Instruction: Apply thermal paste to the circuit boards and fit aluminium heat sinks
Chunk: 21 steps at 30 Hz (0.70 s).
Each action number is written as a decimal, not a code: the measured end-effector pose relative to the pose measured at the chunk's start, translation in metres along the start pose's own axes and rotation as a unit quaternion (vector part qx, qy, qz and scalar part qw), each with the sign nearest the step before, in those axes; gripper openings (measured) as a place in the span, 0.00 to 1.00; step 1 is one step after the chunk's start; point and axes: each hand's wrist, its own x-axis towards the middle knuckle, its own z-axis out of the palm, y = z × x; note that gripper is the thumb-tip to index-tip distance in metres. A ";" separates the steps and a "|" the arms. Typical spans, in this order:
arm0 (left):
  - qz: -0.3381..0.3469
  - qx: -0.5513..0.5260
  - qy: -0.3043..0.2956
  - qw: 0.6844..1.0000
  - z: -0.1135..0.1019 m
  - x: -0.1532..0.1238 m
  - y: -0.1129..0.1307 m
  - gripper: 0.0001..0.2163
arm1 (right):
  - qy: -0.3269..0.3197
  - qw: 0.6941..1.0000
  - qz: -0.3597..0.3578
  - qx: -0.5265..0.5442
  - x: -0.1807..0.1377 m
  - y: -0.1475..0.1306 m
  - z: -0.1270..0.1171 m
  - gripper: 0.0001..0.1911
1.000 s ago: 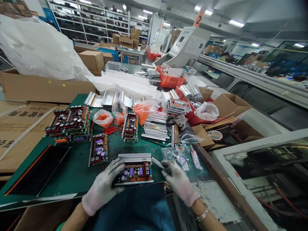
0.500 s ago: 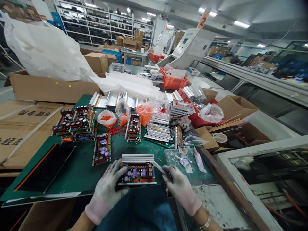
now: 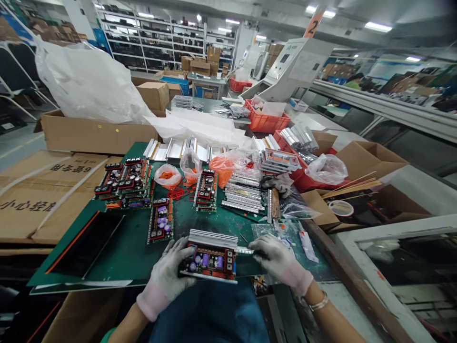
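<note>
A circuit board with purple capacitors and a ribbed aluminium heat sink (image 3: 211, 257) lies at the near edge of the green mat (image 3: 117, 247). My gloved left hand (image 3: 168, 271) grips its left end, fingers curled over the board. My gloved right hand (image 3: 278, 259) is closed on a thin metal tool (image 3: 246, 251) whose tip touches the board's right end.
Stacks of finished boards (image 3: 126, 183) and single boards (image 3: 161, 220) (image 3: 206, 189) lie on the mat. Aluminium strips (image 3: 244, 193), bags of orange parts (image 3: 167, 175), red bins (image 3: 266, 121), open cartons (image 3: 367, 164) and a flattened carton (image 3: 39, 190) surround it.
The view has swung left. The board has turned slightly under my left hand, and my right hand has laid the tool flatter against the board's right end.
</note>
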 end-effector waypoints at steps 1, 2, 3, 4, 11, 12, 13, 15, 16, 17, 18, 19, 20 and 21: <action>-0.002 -0.003 -0.002 1.000 0.001 0.000 -0.001 0.26 | -0.004 1.000 0.001 0.007 0.002 -0.001 0.002 0.10; -0.004 -0.006 -0.005 1.000 0.001 -0.001 -0.002 0.27 | -0.007 1.000 0.000 0.013 0.004 -0.003 0.004 0.10; -0.005 -0.007 -0.006 1.000 0.001 -0.001 -0.002 0.27 | -0.009 1.000 -0.003 0.020 0.007 -0.005 0.007 0.10; -0.006 -0.007 -0.005 1.000 0.001 -0.001 -0.002 0.27 | -0.007 1.000 -0.007 0.025 0.010 -0.008 0.011 0.09; -0.002 0.007 0.000 1.000 -0.002 0.001 0.001 0.28 | 0.076 0.995 0.057 -0.031 0.013 -0.019 0.015 0.05; -0.004 0.011 0.002 1.000 -0.002 0.001 0.001 0.28 | 0.098 0.989 0.104 -0.037 0.009 -0.016 0.012 0.08; -0.006 0.015 0.002 1.000 -0.002 0.001 0.002 0.28 | 0.113 0.980 0.157 -0.043 0.003 -0.013 0.008 0.12; -0.008 0.020 0.003 1.000 -0.001 0.002 0.002 0.27 | 0.112 0.961 0.249 -0.044 -0.006 -0.008 0.005 0.18; -0.007 0.021 0.002 1.000 -0.001 0.002 0.002 0.27 | 0.105 0.955 0.277 -0.033 -0.010 -0.008 0.005 0.20; -0.004 0.022 0.002 1.000 -0.002 0.002 0.002 0.27 | 0.097 0.952 0.291 -0.013 -0.011 -0.010 0.006 0.22; -0.001 0.023 0.004 1.000 -0.002 0.003 0.001 0.27 | 0.091 0.952 0.293 0.017 -0.011 -0.013 0.008 0.23; 0.003 0.024 0.005 1.000 -0.002 0.003 0.001 0.27 | 0.085 0.953 0.286 0.052 -0.009 -0.017 0.011 0.24; 0.007 0.025 0.007 1.000 -0.002 0.003 0.000 0.27 | 0.080 0.955 0.272 0.087 -0.006 -0.022 0.014 0.24; 0.011 0.027 0.008 1.000 -0.003 0.003 0.000 0.27 | 0.072 0.957 0.255 0.118 -0.001 -0.027 0.015 0.23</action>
